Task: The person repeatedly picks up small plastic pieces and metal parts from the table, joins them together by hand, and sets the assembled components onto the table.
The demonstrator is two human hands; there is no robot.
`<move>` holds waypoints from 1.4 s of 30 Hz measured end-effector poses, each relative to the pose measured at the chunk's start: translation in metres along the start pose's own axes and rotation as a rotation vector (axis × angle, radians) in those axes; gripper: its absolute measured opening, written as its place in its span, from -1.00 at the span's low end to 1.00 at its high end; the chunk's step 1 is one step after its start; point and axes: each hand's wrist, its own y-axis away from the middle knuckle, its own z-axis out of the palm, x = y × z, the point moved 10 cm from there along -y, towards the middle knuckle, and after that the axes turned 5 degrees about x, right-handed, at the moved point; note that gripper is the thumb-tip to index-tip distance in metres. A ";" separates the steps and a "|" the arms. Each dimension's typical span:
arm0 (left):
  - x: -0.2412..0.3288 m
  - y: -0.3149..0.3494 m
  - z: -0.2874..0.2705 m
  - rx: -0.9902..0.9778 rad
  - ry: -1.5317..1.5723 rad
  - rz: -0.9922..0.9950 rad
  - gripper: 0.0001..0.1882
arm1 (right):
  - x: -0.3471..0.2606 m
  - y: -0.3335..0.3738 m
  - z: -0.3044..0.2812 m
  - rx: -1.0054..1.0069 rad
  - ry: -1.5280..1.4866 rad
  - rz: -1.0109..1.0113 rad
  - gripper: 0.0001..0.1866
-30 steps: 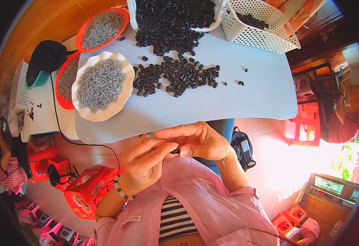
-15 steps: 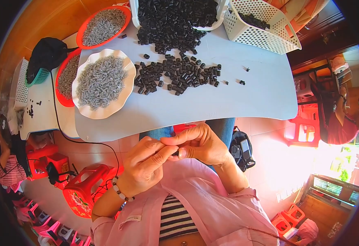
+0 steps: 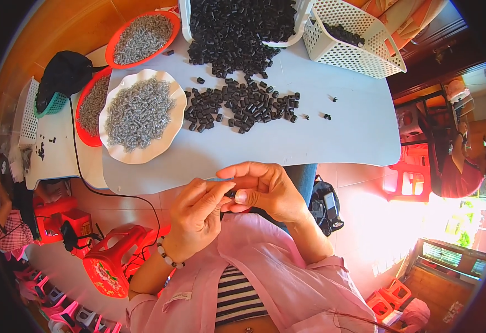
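Fingertips (image 3: pixel 242 197) mostly hide the small black piece (image 3: pixel 230 194), and the top edge crops the white tub (image 3: pixel 185 23).

Small workshop: table (image 3: pixel 331 141), loose black parts (image 3: pixel 249 105), plastic stools (image 3: pixel 105 273).

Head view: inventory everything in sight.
tables: two, pale, centre and left
loose parts: many, black, tub, table, basket
tub: one, white, top
baskets: three, white or green, sides
small pieces: many, silvery, dishes
dishes: three, one white, two red, left
cap: one, black, left
cable: one, black, left
backpack: one, black, floor
stools: several, red, floor
other people: two-plus, reddish clothing, edges
held part: one, black, fingertips
shirt: one, pink, bottom
left hand: one, bare, centre
right hand: one, bare, centre
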 end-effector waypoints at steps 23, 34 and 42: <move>-0.076 -0.029 0.026 0.081 0.458 -0.212 -0.80 | -0.034 -0.028 -0.022 0.197 0.409 -0.343 -0.72; -0.108 -0.027 0.041 0.039 0.547 -0.416 -0.80 | -0.039 -0.039 -0.037 0.321 0.577 -0.385 -0.82; -0.114 -0.025 0.038 0.111 0.683 -0.512 -0.80 | -0.101 0.030 -0.096 0.911 1.007 -0.892 -0.86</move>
